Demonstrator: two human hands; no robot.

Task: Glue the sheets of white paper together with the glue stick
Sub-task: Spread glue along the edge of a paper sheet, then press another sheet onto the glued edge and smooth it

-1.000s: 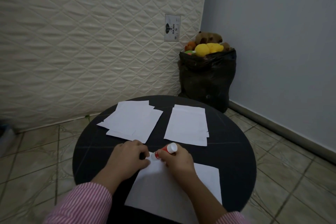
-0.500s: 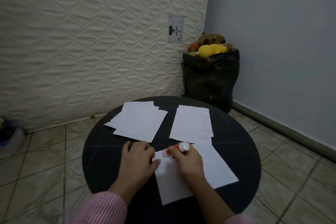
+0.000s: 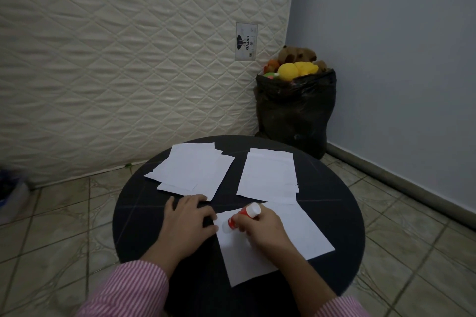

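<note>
A white sheet of paper [image 3: 298,237] lies slanted on the near part of the round black table [image 3: 136,213]. My right hand [image 3: 262,230] grips a red and white glue stick [image 3: 242,217], its tip down on the sheet's left corner. My left hand [image 3: 186,221] rests flat on the table beside that corner, its fingers at the sheet's edge. Two piles of white sheets lie further back: a fanned pile [image 3: 192,171] on the left and a neater pile [image 3: 269,175] on the right.
A quilted mattress [image 3: 128,46] leans upright against the wall behind the table. A black bag [image 3: 296,110] full of soft toys stands in the corner. The floor around the table is tiled. A blue-grey wall runs along the right.
The near sheet has turned and slid to the right on the table. My left hand has shifted left off the sheet. The glue stick stays at the sheet's left corner.
</note>
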